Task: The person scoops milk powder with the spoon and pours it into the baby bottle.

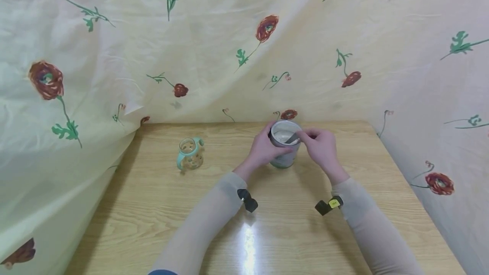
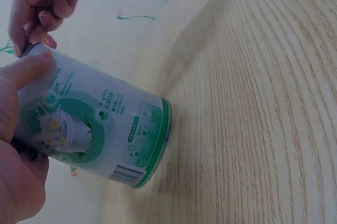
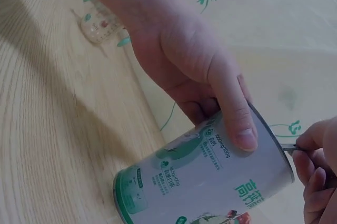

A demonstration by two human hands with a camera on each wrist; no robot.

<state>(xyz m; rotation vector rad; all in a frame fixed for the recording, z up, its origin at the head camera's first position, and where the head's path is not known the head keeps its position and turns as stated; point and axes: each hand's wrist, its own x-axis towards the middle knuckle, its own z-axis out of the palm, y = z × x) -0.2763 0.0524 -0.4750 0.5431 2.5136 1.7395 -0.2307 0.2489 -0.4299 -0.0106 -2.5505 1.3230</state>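
A white and green milk powder can (image 2: 105,124) stands upright on the table, its top uncovered. Whitish contents show inside in the head view. My left hand (image 1: 263,145) grips the can near its rim, thumb along the near side. At the right of the rim, my right hand (image 1: 318,145) pinches the handle of a grey spoon (image 1: 292,138). The spoon slants down into the can's mouth, and its lower end is hidden. In the right wrist view, only a short piece of the handle shows between fingertips and rim.
A clear baby bottle (image 1: 192,156) with turquoise handles and no cap stands to the left of the can on the wooden table (image 1: 153,215). Flower-print cloth (image 1: 214,54) hangs behind the table and along both sides.
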